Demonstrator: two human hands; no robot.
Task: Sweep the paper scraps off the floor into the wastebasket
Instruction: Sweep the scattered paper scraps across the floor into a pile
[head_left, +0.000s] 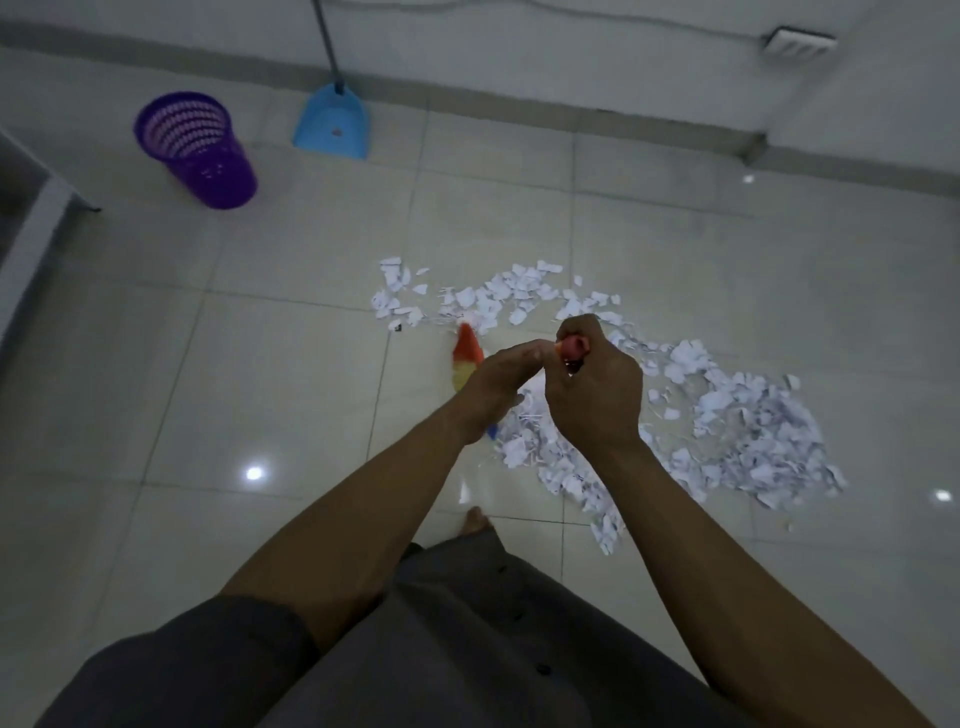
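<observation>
A wide spread of white paper scraps lies on the tiled floor, from the centre toward the right. I hold a broom upright: my right hand grips the red top of its handle, and my left hand grips the handle just below. The broom's red-and-yellow head shows past my left hand, its tip touching the near edge of the scraps. A purple mesh wastebasket stands at the far left, apart from the scraps.
A blue dustpan with a long grey handle leans against the far wall beside the wastebasket. A grey furniture edge runs along the left. My bare foot is near the scraps. A wall corner juts at the right.
</observation>
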